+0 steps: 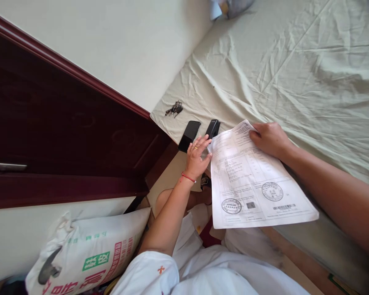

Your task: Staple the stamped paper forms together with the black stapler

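Head: hands [272,139] touch paper [246,172] (stamped).

Wide free stretch of bed [295,61] beyond my right grip [270,138], up to a bundle [238,7] at the far end; low sheet wrinkles only. Tight around my left grip [199,157]: phone [189,136] just past the fingers, black stapler-like item [213,128] right beside them, narrow strip between the two. Keys [175,108] farther out, passable gap between them and the phone. Papers [249,176] block the straight way between my grips and hide what's under. Wall [119,49] shuts off the bed's left side; dark door [64,110] farther left; stuffed sack [92,254] fills low left, beside my left arm.
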A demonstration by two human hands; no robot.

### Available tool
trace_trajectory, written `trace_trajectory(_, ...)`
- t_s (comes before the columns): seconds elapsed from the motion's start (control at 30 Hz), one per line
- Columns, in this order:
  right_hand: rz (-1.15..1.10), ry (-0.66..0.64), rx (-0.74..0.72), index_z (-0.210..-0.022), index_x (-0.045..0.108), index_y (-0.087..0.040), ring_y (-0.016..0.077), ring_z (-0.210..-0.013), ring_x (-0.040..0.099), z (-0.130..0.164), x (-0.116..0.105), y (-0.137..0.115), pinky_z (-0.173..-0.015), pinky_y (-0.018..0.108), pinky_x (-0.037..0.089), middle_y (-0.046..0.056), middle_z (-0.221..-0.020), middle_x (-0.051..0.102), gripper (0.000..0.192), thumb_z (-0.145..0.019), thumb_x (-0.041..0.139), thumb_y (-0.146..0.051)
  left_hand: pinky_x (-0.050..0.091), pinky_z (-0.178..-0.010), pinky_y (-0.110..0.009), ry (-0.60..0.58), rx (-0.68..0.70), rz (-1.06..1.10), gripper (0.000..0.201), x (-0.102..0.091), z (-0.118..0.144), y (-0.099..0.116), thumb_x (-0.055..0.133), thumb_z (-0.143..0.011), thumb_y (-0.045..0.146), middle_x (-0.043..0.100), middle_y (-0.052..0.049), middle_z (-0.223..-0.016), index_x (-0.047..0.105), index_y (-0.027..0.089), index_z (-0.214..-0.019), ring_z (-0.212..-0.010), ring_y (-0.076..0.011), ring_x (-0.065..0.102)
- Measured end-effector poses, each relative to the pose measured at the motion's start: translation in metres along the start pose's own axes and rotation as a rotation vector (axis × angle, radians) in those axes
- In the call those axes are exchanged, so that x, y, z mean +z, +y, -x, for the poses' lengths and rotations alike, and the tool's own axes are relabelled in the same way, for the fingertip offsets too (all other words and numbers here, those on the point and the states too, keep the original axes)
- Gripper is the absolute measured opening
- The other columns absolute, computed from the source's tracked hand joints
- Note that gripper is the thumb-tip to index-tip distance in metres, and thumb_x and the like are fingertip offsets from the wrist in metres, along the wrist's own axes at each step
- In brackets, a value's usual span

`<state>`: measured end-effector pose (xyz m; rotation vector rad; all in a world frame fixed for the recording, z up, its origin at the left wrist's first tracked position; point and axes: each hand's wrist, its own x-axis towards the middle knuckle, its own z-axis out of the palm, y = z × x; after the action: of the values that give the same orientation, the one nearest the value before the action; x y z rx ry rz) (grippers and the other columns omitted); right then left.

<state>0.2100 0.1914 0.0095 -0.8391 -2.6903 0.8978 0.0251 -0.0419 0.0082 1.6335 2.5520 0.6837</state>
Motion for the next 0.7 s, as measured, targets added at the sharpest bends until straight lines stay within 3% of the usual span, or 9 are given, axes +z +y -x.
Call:
trace_trajectory(0.1,0.046,-0.003,-0.007,-0.076,0.058,-0.021,0.0213,-0.068,0.055,0.000,0.000,-0.002,-0.067,0.033,0.036,0.008,-0.072,0.065,0.021,-0.092,0.045,-0.023,0.028,-0.127,-0.058,0.010,-0.014,0.005,0.052,0.005,0.001,0.001,0.066,-0.088,0.015,0.056,-0.009,-0.158,0.063,0.029,-0.138,-0.151,-0.0291,0.046)
trace_trajectory(0.2,0.113,-0.004,-0.019,-0.078,0.059,-0.020,0.0227,-0.071,0.057,0.000,0.002,-0.004,-0.071,0.034,0.036,0.010,-0.076,0.067,0.024,-0.094,0.042,-0.025,0.031,-0.126,-0.054,0.072,0.028,0.111,0.050,0.008,0.001,-0.001,0.064,-0.093,0.025,0.057,-0.012,-0.156,0.058,0.026,-0.142,-0.149,-0.0279,0.048)
trace_trajectory(0.33,0.176,-0.003,-0.031,-0.083,0.062,-0.020,0.0241,-0.074,0.060,0.004,0.005,-0.005,-0.071,0.035,0.035,0.011,-0.080,0.070,0.025,-0.096,0.041,-0.026,0.034,-0.127,-0.050,0.098,0.044,0.218,0.061,0.010,0.000,-0.006,0.069,-0.093,0.036,0.054,-0.015,-0.158,0.050,0.024,-0.149,-0.150,-0.0271,0.048)
trace_trajectory(0.53,0.194,-0.012,0.001,-0.083,0.061,-0.021,0.0240,-0.072,0.059,0.017,0.005,-0.006,-0.070,0.035,0.033,0.011,-0.081,0.071,0.026,-0.097,0.040,-0.027,0.032,-0.128,-0.052,0.067,0.050,0.178,0.073,0.016,0.002,-0.012,0.075,-0.085,0.026,0.046,-0.017,-0.164,0.047,0.024,-0.153,-0.153,-0.0296,0.043)
trace_trajectory(0.7,0.197,0.009,0.018,-0.085,0.060,-0.020,0.0256,-0.076,0.062,0.023,0.009,-0.008,-0.069,0.035,0.030,0.012,-0.085,0.073,0.027,-0.099,0.039,-0.030,0.033,-0.129,-0.049,0.068,0.041,0.174,0.062,0.015,0.003,-0.008,0.063,-0.093,0.025,0.046,-0.014,-0.164,0.048,0.024,-0.153,-0.153,-0.0265,0.044)
